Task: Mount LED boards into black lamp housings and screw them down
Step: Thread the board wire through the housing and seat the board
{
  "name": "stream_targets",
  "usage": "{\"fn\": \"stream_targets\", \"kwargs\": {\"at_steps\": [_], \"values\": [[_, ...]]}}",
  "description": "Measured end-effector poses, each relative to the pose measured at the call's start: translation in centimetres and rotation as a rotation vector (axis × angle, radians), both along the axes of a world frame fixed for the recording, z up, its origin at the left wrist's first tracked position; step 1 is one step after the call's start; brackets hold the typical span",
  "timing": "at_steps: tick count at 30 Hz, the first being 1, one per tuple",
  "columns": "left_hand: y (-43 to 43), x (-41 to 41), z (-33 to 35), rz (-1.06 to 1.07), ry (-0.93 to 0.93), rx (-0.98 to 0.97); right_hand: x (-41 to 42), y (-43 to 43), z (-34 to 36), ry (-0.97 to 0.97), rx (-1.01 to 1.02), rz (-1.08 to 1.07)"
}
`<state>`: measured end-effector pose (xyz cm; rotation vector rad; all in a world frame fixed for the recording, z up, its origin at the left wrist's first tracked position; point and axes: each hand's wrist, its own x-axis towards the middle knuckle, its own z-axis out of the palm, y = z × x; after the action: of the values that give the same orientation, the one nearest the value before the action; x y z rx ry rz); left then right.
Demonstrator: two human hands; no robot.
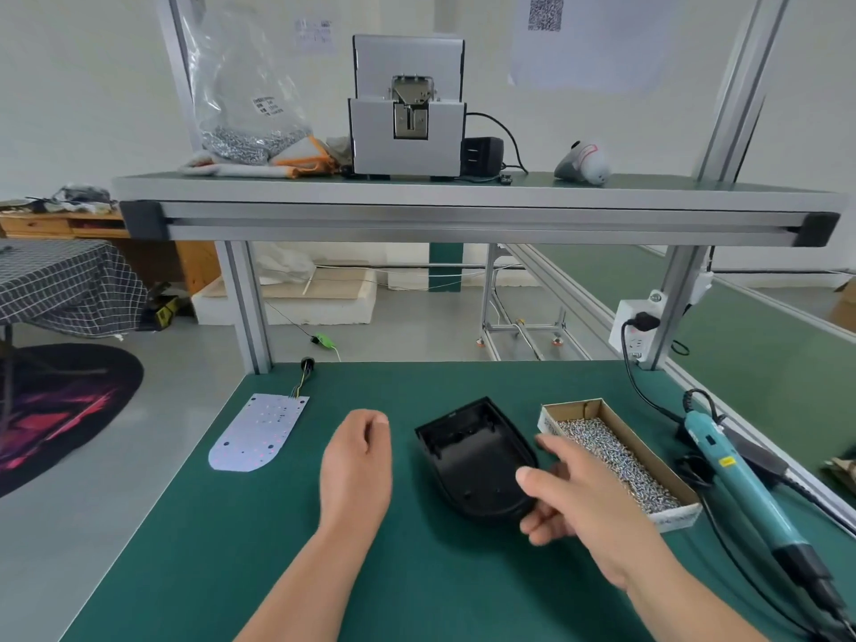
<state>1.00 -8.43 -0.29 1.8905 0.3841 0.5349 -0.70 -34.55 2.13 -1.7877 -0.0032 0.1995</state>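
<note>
judged barely begun: no board seated, no screw driven. green mat [231,549] with no finished lamp anywhere on it. driver [741,484] lying untouched at 3 o'clock of centre. right hand [593,507] seemingly pinching the housing's 4 o'clock rim, thumb on top, lower fingers curled beneath, index stretched toward the box. left hand [356,465] at 9 o'clock of the housing, fingers curled in, nothing seen held. housing [463,456] near mat centre, open side up, empty. box [674,514] just beside it at 3 o'clock, full of screws [611,451]. board [257,433] flat at 9 o'clock, well apart from the housing, wires trailing toward 12. left to do: seating the board, picking screws, driving them.

hard to make out: driver tip, cut off at the lower right edge; right hand blurred, so contact not certain; left palm hidden; housing corner behind the right hand; dark bosses inside the housing.
</note>
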Motion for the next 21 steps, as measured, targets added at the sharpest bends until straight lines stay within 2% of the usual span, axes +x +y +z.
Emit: {"fn": "stream_targets", "kwargs": {"at_steps": [4,8,13,17,21], "values": [[4.2,0.6,0.8,0.197,0.052,0.230,-3.0,-0.7,0.3,-0.004,-0.177,0.079],[9.4,0.2,0.7,0.411,0.308,0.419,-4.7,-1.3,1.0,0.004,-0.371,0.234],[11.8,-0.3,-0.1,0.409,0.573,0.563,-5.1,-0.6,1.7,0.015,-0.576,0.384],[11.5,-0.3,0.2,0.397,0.602,0.575,-5.0,-0.8,1.6,-0.016,-0.714,0.439],[11.1,-0.1,1.1,0.396,0.660,0.513,-4.8,-1.4,1.6,-0.004,-0.717,0.421]]}}
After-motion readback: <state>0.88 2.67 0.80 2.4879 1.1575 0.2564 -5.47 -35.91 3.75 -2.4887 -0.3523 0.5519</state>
